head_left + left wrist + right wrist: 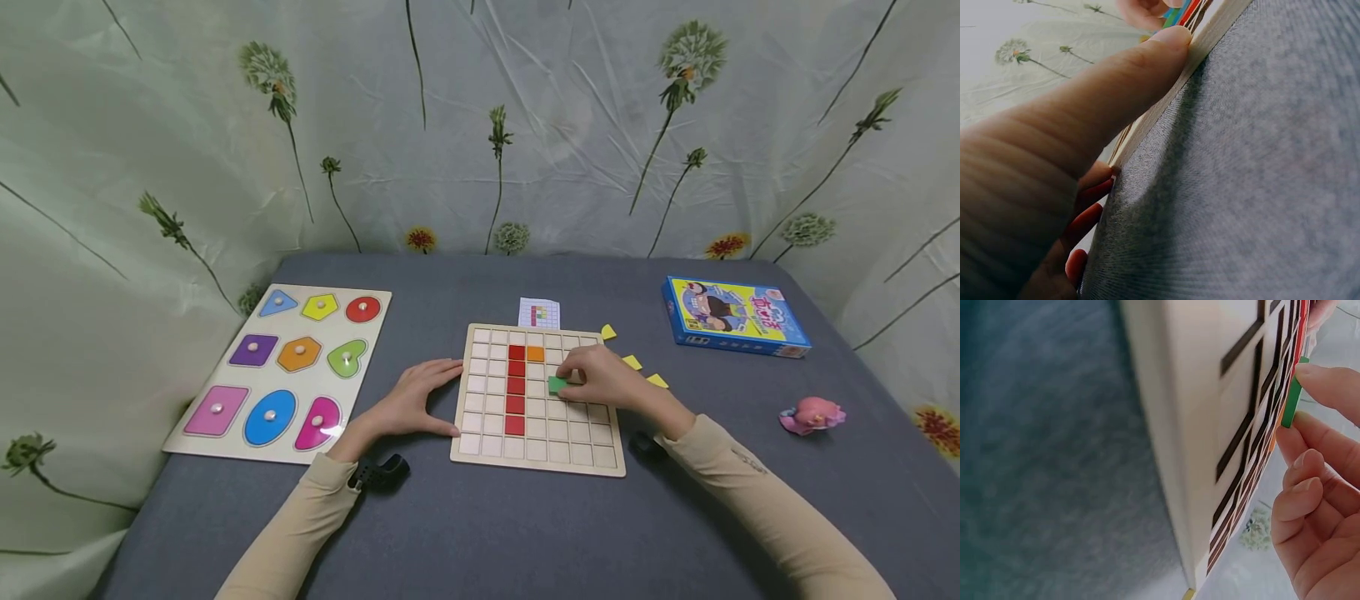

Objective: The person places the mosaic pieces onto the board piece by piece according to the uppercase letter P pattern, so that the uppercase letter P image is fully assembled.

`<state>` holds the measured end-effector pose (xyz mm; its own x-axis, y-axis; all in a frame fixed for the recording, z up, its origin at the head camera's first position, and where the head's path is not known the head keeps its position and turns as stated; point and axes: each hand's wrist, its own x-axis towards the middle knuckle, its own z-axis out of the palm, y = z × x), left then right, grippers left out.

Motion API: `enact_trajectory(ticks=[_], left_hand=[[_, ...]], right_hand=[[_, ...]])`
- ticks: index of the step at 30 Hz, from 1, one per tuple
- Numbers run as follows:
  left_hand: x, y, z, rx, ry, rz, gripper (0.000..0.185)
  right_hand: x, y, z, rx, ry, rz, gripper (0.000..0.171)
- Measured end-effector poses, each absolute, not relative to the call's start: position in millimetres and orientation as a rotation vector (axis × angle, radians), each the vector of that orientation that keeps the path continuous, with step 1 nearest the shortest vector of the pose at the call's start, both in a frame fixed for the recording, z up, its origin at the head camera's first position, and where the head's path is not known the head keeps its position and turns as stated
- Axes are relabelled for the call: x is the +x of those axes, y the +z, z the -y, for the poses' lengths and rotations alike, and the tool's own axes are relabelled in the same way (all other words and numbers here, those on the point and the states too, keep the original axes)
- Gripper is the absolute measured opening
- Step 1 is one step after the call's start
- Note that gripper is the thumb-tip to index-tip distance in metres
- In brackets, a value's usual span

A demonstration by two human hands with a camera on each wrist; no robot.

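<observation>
My right hand (600, 379) pinches the green tile (557, 384) by its edges; it looks light, stiff and slippery. My left hand (412, 404), spread, steadies the board (592, 454).

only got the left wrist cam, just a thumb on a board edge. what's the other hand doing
Observer: The right hand pinches a green tile over the grid board.
Operator: anything on the board already
Observer: A column of red tiles, with an orange tile beside its top.
Operator: spare pieces around?
Observer: Yellow tiles lie on the table past the board's right edge.
</observation>
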<state>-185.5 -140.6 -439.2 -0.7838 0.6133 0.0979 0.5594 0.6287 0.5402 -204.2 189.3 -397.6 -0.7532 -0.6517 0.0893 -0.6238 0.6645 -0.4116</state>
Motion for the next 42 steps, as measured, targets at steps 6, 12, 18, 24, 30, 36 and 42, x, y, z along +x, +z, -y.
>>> enact_trajectory(ticks=[6, 12, 18, 24, 30, 36, 42], left_hand=[[-185.4, -440.0, 140.6, 0.994, 0.852, -2.758, 0.094], [-184.2, -439.5, 140.2, 0.992, 0.856, -2.749, 0.094], [-184.6, -439.9, 141.0, 0.989, 0.854, -2.759, 0.094], [-185.2, -440.1, 141.2, 0.986, 0.854, -2.761, 0.093], [-185.0, -439.1, 140.8, 0.975, 0.857, -2.758, 0.093], [-184.9, -438.7, 140.3, 0.979, 0.861, -2.757, 0.093], [-185.2, -439.7, 140.5, 0.986, 0.857, -2.762, 0.094]], right_hand=[[-206.6, -397.0, -179.7, -1.086, -0.592, -2.812, 0.018], [-206.2, -396.0, -173.2, -1.08, -0.545, -2.8, 0.017], [-207.3, -396.8, -169.7, -1.098, -0.524, -2.796, 0.016], [-207.1, -396.7, -166.4, -1.107, -0.517, -2.802, 0.017], [-207.2, -396.7, -163.2, -1.111, -0.497, -2.809, 0.017], [-206.9, -396.3, -159.4, -1.166, -0.499, -2.817, 0.018], [-207.9, -400.6, -158.3, -1.263, -0.55, -2.831, 0.018]])
